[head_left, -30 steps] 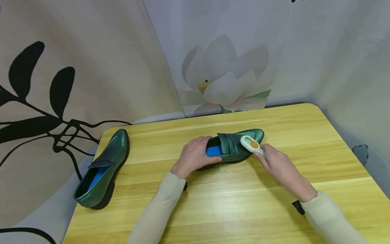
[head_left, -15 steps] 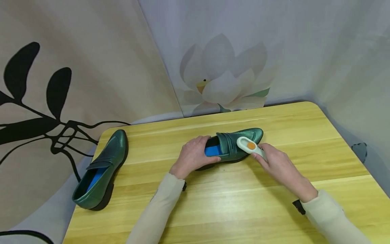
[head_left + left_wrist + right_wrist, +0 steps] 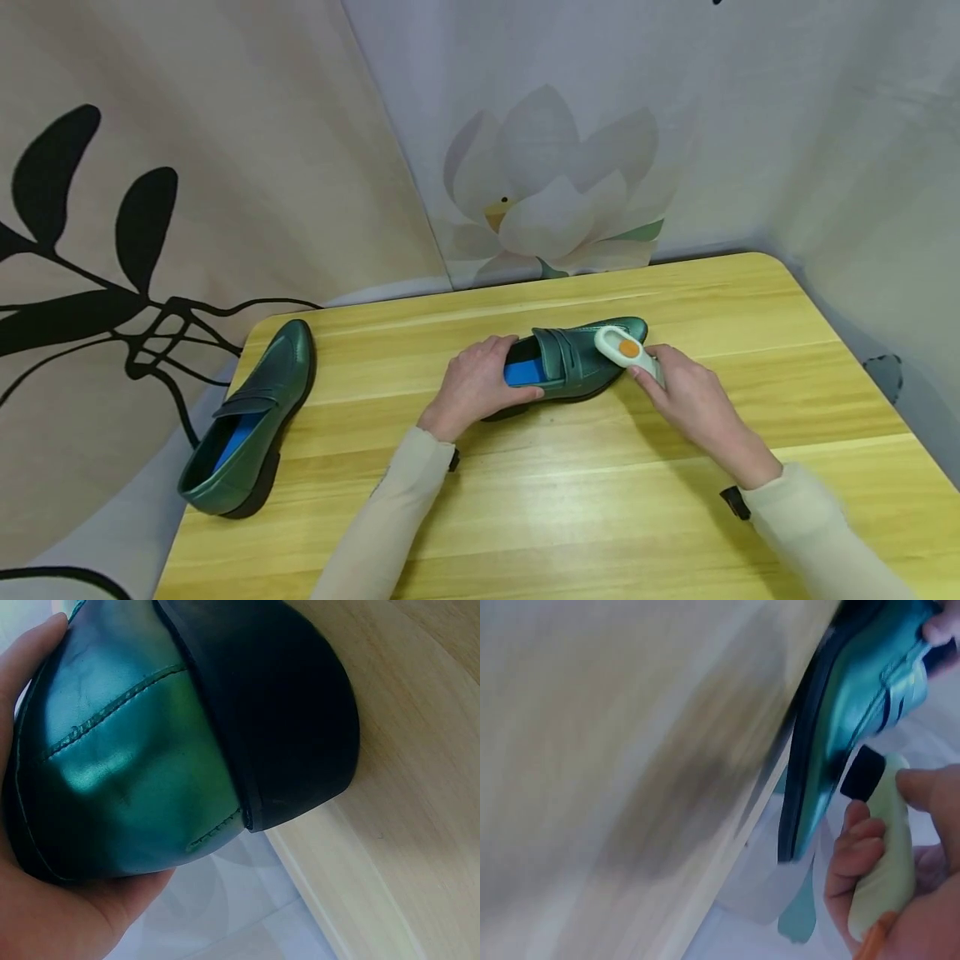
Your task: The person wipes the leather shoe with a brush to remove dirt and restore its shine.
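You can read no text, label, brand, number or sign here; neither the head view nor the two wrist views give you a single legible letter or figure on any surface.

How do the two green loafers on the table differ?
The middle loafer is held near its heel by the left grip; the left loafer stands untouched.
The middle loafer's toe points right; the left loafer's points toward the far side of the table.
The middle loafer has a white handheld tool at its front, in the right grip; the left loafer has none.
Both are green slip-ons, blue inside and dark-soled.
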The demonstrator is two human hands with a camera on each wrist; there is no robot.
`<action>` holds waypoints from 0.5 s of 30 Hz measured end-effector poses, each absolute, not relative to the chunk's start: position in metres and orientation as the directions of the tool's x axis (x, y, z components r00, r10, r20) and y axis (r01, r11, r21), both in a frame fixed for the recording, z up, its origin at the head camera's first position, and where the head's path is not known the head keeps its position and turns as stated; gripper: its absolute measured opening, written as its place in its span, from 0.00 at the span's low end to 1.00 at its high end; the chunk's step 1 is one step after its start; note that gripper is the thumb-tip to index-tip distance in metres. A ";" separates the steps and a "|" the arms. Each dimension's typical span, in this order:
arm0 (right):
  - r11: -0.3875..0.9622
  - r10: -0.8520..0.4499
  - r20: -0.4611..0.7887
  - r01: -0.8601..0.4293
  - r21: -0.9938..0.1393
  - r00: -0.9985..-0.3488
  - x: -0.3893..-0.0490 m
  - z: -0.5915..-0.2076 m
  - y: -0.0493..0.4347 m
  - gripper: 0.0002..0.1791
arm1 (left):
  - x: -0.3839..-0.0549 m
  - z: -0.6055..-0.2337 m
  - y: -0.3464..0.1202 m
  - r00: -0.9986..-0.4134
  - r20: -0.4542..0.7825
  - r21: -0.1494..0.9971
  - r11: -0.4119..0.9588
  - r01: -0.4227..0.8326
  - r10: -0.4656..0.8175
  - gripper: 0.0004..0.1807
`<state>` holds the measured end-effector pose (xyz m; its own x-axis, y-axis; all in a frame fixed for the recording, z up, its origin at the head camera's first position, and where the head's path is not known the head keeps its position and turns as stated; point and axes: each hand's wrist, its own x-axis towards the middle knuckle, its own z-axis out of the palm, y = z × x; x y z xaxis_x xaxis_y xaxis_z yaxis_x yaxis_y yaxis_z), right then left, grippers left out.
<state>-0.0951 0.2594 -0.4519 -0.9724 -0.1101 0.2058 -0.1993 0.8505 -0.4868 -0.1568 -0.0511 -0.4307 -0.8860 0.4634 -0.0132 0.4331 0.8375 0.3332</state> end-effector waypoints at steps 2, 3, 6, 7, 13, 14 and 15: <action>0.844 -0.129 0.195 -0.211 -0.494 -0.972 -0.094 -0.452 0.256 0.23 | -0.157 -0.430 -0.051 -0.889 -0.012 0.333 0.840 0.429 0.459 0.51; 0.845 -0.129 0.193 -0.210 -0.492 -0.973 -0.094 -0.452 0.256 0.23 | -0.157 -0.430 -0.052 -0.889 -0.012 0.334 0.840 0.428 0.458 0.51; 0.861 -0.092 0.205 -0.182 -0.476 -0.974 -0.099 -0.452 0.262 0.23 | -0.157 -0.430 -0.051 -0.887 -0.008 0.331 0.838 0.434 0.462 0.50; 0.867 -0.075 0.209 -0.167 -0.469 -0.975 -0.101 -0.452 0.266 0.23 | -0.157 -0.430 -0.051 -0.886 -0.007 0.331 0.837 0.436 0.464 0.50; 0.883 -0.013 0.221 -0.115 -0.455 -0.975 -0.110 -0.449 0.280 0.25 | -0.156 -0.430 -0.050 -0.886 -0.017 0.329 0.839 0.433 0.463 0.50; 0.879 -0.023 0.223 -0.126 -0.459 -0.975 -0.110 -0.449 0.279 0.24 | -0.156 -0.430 -0.050 -0.886 -0.020 0.329 0.840 0.431 0.463 0.50; 0.875 -0.038 0.223 -0.141 -0.464 -0.974 -0.108 -0.449 0.276 0.24 | -0.156 -0.430 -0.049 -0.886 -0.022 0.328 0.841 0.431 0.463 0.50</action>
<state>-0.1080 0.2765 -0.4487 -0.9741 -0.0384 0.2230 -0.1406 0.8749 -0.4635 -0.1563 -0.0494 -0.4301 -0.8861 0.4629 -0.0221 0.4309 0.8405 0.3285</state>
